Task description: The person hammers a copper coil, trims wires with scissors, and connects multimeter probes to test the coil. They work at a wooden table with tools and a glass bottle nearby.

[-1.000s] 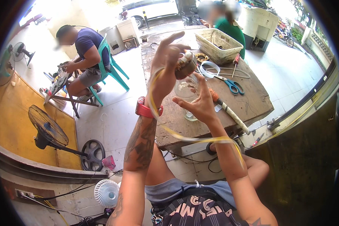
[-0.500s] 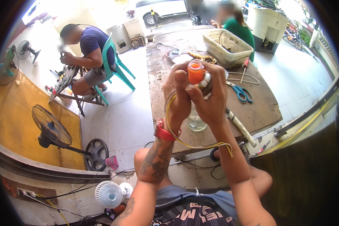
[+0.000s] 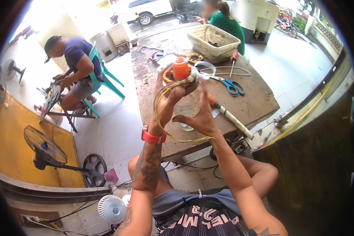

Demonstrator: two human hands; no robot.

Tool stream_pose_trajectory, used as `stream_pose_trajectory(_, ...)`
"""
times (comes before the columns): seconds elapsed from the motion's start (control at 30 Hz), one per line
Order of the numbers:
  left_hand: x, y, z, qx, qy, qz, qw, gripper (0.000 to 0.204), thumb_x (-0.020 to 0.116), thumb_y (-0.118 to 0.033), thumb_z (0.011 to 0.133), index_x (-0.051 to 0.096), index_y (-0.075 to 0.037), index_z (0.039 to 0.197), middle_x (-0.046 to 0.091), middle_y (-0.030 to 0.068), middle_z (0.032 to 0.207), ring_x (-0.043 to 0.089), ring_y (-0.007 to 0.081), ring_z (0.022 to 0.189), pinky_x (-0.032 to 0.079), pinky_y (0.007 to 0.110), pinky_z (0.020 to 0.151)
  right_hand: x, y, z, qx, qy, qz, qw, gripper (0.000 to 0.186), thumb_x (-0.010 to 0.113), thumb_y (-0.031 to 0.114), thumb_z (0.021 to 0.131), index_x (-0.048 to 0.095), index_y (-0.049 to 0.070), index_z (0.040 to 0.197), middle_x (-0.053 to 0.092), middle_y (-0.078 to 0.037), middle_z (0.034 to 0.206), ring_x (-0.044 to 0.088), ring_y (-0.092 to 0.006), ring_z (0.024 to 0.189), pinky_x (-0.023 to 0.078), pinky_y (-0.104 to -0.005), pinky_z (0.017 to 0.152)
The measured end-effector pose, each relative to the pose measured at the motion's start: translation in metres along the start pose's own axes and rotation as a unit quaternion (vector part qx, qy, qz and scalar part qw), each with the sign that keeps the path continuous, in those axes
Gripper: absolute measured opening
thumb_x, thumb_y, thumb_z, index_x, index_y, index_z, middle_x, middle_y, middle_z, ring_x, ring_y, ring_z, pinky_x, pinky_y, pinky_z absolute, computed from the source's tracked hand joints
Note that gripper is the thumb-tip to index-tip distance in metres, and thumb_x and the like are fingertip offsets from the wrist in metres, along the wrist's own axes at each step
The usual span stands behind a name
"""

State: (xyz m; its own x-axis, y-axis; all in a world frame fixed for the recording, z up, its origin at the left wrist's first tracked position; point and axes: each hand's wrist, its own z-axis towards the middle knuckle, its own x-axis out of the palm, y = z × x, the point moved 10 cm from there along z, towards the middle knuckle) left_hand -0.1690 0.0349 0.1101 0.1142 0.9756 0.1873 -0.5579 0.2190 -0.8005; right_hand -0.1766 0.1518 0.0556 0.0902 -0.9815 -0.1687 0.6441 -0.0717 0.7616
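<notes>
A ring-shaped motor stator (image 3: 169,76) with copper windings and white ties sits around the orange neck (image 3: 181,70) of a clear glass bottle (image 3: 188,104). The bottle stands upright on the wooden table. My left hand (image 3: 167,100) grips the stator's left side, thumb beneath the ring. Yellow and dark lead wires (image 3: 158,114) loop from it over my wrist and across to my right forearm. Beside the bottle, my right hand (image 3: 202,118) is open, thumb spread from the fingers. Its fingertips are close to the ring's right side; whether they touch it I cannot tell.
Blue-handled scissors (image 3: 233,87), a white roll of tape (image 3: 205,67), a hammer-like tool with a pale handle (image 3: 236,122) and a red screwdriver (image 3: 234,57) lie on the table (image 3: 259,98). A dirty plastic basin (image 3: 212,46) stands farther back. Two other people sit nearby.
My right hand has come off the stator and opened, dropping lower beside the bottle. My left hand still holds the ring, now tilted into fuller view. The whole view has shifted slightly.
</notes>
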Motion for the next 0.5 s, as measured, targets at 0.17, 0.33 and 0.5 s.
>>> stream_pose_trajectory(0.17,-0.011,0.019,-0.011,-0.061,0.018,-0.006,0.998,0.06,0.087,-0.011,0.082,0.058,0.002,0.133,0.073,0.0095,0.112,0.07,0.0185,0.103,0.057,0.035,0.093,0.006,-0.02,-0.012,0.02,0.062,0.08,0.995,0.097,0.099,0.029,0.067,0.044,0.003,0.143,0.063,-0.013,0.129,0.062,-0.022,0.12,0.051,-0.04,0.102)
stream_pose_trajectory(0.33,-0.011,0.026,-0.008,-0.126,0.038,-0.005,0.991,0.065,0.09,-0.005,0.075,0.059,0.0,0.132,0.071,0.0087,0.118,0.068,0.0178,0.109,0.055,0.035,0.097,0.007,-0.023,-0.007,0.045,0.089,0.09,0.991,0.098,0.099,0.029,0.068,0.044,0.002,0.143,0.063,-0.015,0.131,0.063,-0.0235,0.119,0.051,-0.0388,0.101)
stream_pose_trajectory(0.5,-0.014,0.036,-0.003,-0.162,0.035,-0.008,0.986,0.085,0.09,-0.004,0.071,0.048,-0.001,0.144,0.067,0.0086,0.127,0.066,0.019,0.114,0.054,0.036,0.102,0.008,-0.022,-0.004,0.034,0.105,0.085,0.99,0.102,0.1,0.03,0.067,0.042,0.001,0.146,0.063,-0.016,0.132,0.062,-0.0238,0.12,0.051,-0.039,0.102)
